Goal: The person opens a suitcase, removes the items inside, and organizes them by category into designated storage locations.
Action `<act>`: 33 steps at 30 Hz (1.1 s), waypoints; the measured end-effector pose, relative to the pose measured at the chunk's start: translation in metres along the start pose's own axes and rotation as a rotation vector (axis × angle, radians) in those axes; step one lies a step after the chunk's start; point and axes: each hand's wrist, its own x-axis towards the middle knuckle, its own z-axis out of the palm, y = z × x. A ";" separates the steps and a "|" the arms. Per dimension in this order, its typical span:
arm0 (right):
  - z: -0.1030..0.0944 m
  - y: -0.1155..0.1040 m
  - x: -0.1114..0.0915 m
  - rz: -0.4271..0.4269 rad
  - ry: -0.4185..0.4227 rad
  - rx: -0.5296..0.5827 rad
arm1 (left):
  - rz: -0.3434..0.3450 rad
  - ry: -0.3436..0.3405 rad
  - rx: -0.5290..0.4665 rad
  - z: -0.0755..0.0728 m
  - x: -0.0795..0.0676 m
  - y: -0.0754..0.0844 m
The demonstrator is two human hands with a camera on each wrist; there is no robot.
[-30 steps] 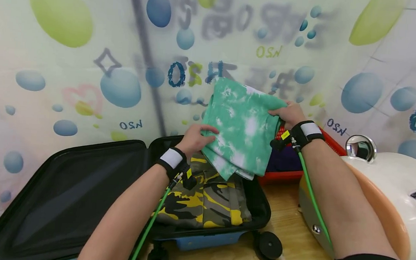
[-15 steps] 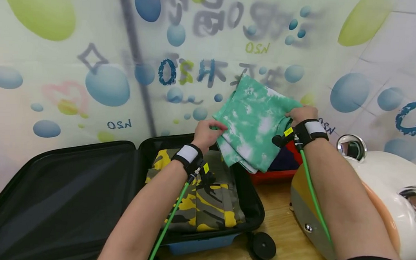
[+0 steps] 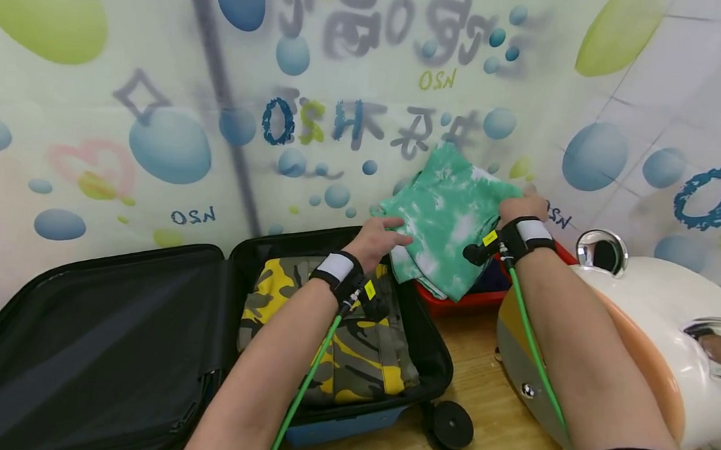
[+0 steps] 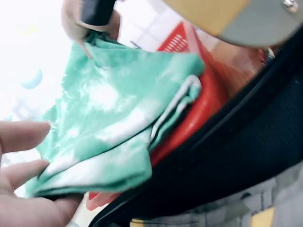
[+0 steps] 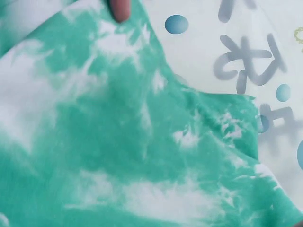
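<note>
A folded green-and-white tie-dye cloth (image 3: 452,223) hangs over the red basket (image 3: 466,304), just past the suitcase's right edge. My right hand (image 3: 522,208) grips its upper right corner, fingers partly hidden by the wrist camera. At the lower left edge is my left hand (image 3: 378,243), with thumb and fingers spread apart. In the left wrist view the left fingers (image 4: 23,135) lie beside the cloth's folded edge; the lower fingertips are partly behind it. The cloth (image 5: 118,132) fills most of the right wrist view, with one fingertip (image 5: 120,10) over it at the top.
An open black-lined suitcase (image 3: 439,362) holds folded yellow-and-grey camouflage clothing (image 3: 359,361). Its empty-looking lid half (image 3: 103,347) lies to the left. A white and orange rounded object (image 3: 642,335) with chrome parts stands at right. A printed curtain (image 3: 357,62) hangs behind.
The cloth has shifted right, away from above the suitcase and over the red basket, and its top now sags. My left hand has moved right and its fingers have spread; the right keeps its grip.
</note>
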 end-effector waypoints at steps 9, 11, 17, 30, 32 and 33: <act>0.003 -0.002 -0.004 -0.150 0.040 -0.261 | -0.014 -0.127 -0.040 0.005 0.003 -0.006; 0.008 -0.005 -0.002 -0.261 0.067 -0.489 | 0.005 -0.103 -0.030 0.005 0.005 -0.009; 0.013 -0.018 -0.006 -0.470 0.003 -1.138 | 0.072 -0.107 0.015 0.008 0.005 -0.010; 0.000 -0.036 -0.020 -0.431 -0.045 -1.308 | 0.158 -0.091 -0.011 0.015 0.011 0.005; 0.002 -0.037 -0.021 -0.417 -0.024 -1.307 | 0.159 -0.086 0.003 0.016 0.013 0.005; 0.004 -0.036 -0.020 -0.418 -0.017 -1.311 | 0.158 -0.083 0.009 0.016 0.015 0.005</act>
